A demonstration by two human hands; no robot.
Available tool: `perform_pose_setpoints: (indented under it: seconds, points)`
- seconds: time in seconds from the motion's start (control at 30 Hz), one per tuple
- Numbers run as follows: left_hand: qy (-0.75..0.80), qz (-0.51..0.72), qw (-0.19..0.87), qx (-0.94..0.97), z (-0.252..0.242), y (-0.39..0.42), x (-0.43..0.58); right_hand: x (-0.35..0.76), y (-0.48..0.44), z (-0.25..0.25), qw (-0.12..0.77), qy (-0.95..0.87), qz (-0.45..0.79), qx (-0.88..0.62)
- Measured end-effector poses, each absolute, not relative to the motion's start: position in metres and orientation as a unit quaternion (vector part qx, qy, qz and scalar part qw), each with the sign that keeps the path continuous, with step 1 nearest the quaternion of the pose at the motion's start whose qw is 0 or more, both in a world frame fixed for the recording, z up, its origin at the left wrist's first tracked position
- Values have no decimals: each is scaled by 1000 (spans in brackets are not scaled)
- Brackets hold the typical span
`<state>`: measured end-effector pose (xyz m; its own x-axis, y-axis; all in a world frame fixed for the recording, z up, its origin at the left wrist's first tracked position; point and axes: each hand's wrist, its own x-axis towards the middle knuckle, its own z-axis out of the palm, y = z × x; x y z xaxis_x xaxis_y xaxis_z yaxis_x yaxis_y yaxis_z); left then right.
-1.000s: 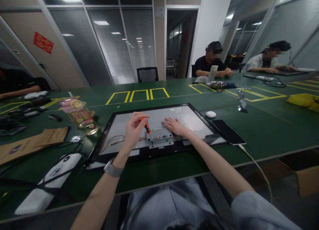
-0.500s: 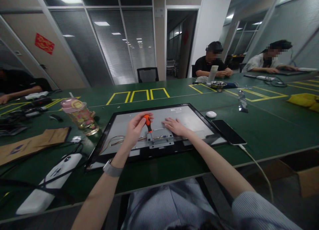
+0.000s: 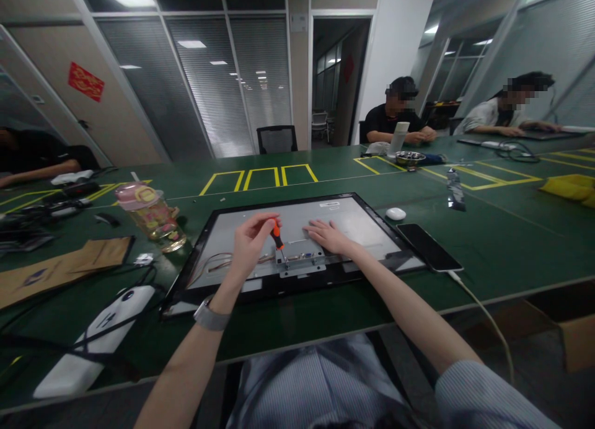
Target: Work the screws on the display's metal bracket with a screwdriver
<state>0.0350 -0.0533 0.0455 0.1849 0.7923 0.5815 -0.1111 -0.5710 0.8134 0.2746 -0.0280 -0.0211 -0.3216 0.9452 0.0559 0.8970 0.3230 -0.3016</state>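
Observation:
My left hand (image 3: 251,240) grips the orange and black handle of a screwdriver (image 3: 277,234), fingers closed round its top. The shaft points down at the near left part of a metal bracket with ports (image 3: 304,261). That bracket sits near the front edge of a flat display panel (image 3: 232,221), which lies back side up with a black frame. With fingers spread, my right hand (image 3: 328,235) rests flat on the panel's grey back, just behind and right of the bracket. Thin wires (image 3: 216,263) run over the panel to the left of the bracket.
Right of the panel lie a phone (image 3: 430,246) on a cable and a white earphone case (image 3: 395,214). A pink-lidded bottle (image 3: 151,215), a paper bag (image 3: 69,268) and a white device (image 3: 97,339) are on the left. Several people sit around the green table (image 3: 511,237).
The screwdriver's handle has turned a little and its tip has shifted slightly toward me on the bracket. My right hand stays put on the panel.

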Motion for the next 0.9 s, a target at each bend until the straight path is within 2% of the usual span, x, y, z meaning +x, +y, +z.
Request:
perform_pose_setpoints:
  seconds: [0.13, 0.37, 0.57, 0.8, 0.9]
  points:
    - [277, 616, 296, 675, 46, -53, 38, 274, -27, -22, 113, -806, 102, -573]
    - [252, 591, 401, 653, 45, -54, 37, 275, -28, -22, 111, -804, 108, -574]
    - [284, 615, 277, 682, 47, -56, 37, 275, -26, -24, 117, -804, 108, -572]
    - [262, 588, 346, 683, 47, -57, 36, 274, -28, -22, 117, -803, 116, -573]
    - [276, 603, 306, 683, 46, -56, 36, 274, -28, -22, 119, -803, 114, -572]
